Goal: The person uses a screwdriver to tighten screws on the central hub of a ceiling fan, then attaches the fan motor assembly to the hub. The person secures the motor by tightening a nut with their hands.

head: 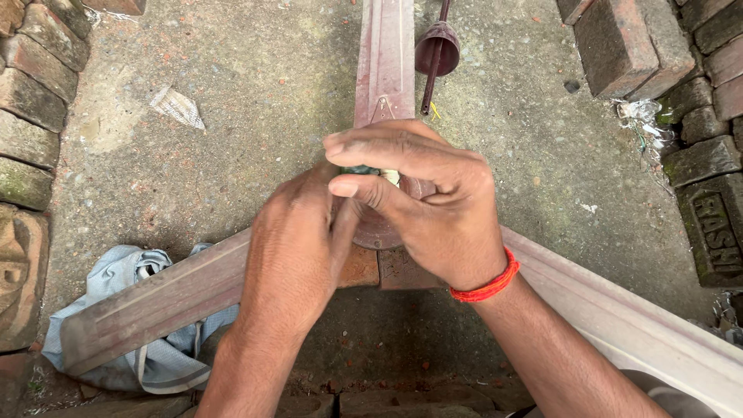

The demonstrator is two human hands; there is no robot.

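Both hands, the left hand (pixel 298 248) and right hand (pixel 422 197), are pinched together on a small greenish part (pixel 362 169) over the ceiling-fan hub (pixel 377 232); rigid, light, easily dropped, it seems best gripped by fingertips.

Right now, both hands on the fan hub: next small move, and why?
Probably lift the right hand slightly. Both it and the left hand cover the hub where the three blades meet, hiding the small green piece pinched there.

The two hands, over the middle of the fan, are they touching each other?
Touching. The head view shows the right hand with its thumb pressed against the left hand, no gap between them, above the fan hub.
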